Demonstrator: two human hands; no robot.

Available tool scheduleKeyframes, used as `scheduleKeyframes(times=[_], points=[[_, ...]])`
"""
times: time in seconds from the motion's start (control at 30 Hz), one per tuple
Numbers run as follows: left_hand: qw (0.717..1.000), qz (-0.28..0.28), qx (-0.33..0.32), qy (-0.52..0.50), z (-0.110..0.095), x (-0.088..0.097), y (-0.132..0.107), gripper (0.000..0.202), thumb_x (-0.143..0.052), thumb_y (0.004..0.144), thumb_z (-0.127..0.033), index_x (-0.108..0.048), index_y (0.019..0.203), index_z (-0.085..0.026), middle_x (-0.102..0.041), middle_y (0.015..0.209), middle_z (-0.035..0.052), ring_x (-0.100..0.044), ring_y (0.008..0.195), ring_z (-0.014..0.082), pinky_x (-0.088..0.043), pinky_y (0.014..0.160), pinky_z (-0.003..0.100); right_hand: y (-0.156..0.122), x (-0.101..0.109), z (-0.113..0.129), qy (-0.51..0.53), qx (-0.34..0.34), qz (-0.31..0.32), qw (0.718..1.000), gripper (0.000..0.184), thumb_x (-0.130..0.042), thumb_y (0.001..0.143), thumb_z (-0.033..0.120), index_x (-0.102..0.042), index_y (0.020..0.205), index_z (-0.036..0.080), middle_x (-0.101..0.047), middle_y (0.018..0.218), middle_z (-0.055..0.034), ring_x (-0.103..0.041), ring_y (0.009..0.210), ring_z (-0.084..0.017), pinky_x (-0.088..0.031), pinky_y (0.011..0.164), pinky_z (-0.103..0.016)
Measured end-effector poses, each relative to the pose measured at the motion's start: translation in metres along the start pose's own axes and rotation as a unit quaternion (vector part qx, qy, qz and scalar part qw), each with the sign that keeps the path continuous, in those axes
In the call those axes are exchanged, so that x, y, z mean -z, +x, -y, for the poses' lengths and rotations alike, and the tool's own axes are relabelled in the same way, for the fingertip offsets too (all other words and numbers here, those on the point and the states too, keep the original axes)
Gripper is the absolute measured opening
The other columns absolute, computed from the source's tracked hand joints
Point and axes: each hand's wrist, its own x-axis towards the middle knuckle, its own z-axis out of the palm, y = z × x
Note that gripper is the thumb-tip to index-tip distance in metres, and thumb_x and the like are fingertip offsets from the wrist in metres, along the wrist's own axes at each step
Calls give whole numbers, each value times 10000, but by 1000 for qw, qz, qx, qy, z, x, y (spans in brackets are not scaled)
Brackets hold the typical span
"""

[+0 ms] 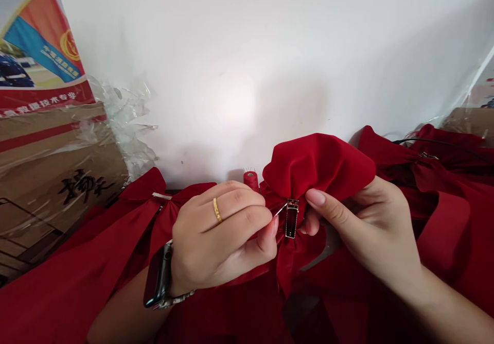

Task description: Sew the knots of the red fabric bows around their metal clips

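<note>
Pinches a needle between thumb and fingers of the left hand, drawn narrowly together, tip pointing at the upper end of a silvery clip. Contact with metal or cloth too fine to tell. Wears a gold ring and dark watch on this side. Holds a red bow in the right hand, thumb pressed near the clip, other fingers mostly behind the cloth. Holds bow and clip in front of the far edge of the surface, largely hidden under red cloth.

Behind the left hand, by that edge and near the wall, a red spool with thin pins upright in its top. Toward the far left corner, a second bow, pale-clipped at its middle. Toward the far right corner, a third bow and a black cable. Farther left, a cardboard box with black handwriting, plastic wrap beside it, a poster above.
</note>
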Motion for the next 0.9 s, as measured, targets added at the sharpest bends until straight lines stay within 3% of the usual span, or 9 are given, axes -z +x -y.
scheduleKeyframes(times=[0.1, 0.37, 0.57, 0.8, 0.9], points=[[1000, 5, 25, 12, -4, 3, 1, 166, -605, 769, -76, -561, 680, -209, -626, 633, -25, -590, 602, 100, -562, 645, 226, -1, 1, -1, 0, -14, 3, 1000, 238, -620, 875, 178, -593, 638, 175, -629, 521, 27, -596, 459, -82, -522, 474, -165], [998, 39, -14, 56, -9, 6, -1, 148, -619, 734, -59, -565, 649, -167, -626, 609, -3, -564, 591, 97, -556, 672, 215, -2, -1, -3, -3, -4, -1, 1000, 219, -628, 875, 182, -593, 659, 177, -629, 532, 37, -596, 483, -59, -509, 496, -133], [997, 47, -4, 57, -10, 5, 1, 144, -617, 749, -73, -570, 653, -171, -625, 622, 1, -572, 595, 102, -548, 651, 210, -5, -1, -4, -6, 13, 18, 1000, 232, -617, 878, 172, -582, 649, 177, -633, 546, 35, -602, 488, -63, -506, 486, -139], [999, 32, -6, 26, -3, 2, 0, 162, -626, 754, -69, -558, 658, -180, -617, 628, -2, -552, 591, 107, -548, 633, 237, -2, 0, -8, 61, 12, 70, 996, 138, -585, 853, 112, -602, 736, 183, -647, 608, 24, -625, 535, -90, -538, 521, -169], [999, 5, 4, -51, 4, -2, -1, 172, -649, 775, -89, -558, 664, -184, -593, 636, -15, -532, 594, 99, -538, 658, 251, -1, 4, -14, 116, -7, 90, 989, 135, -549, 862, 105, -617, 777, 185, -659, 633, 12, -638, 573, -115, -550, 556, -205]])
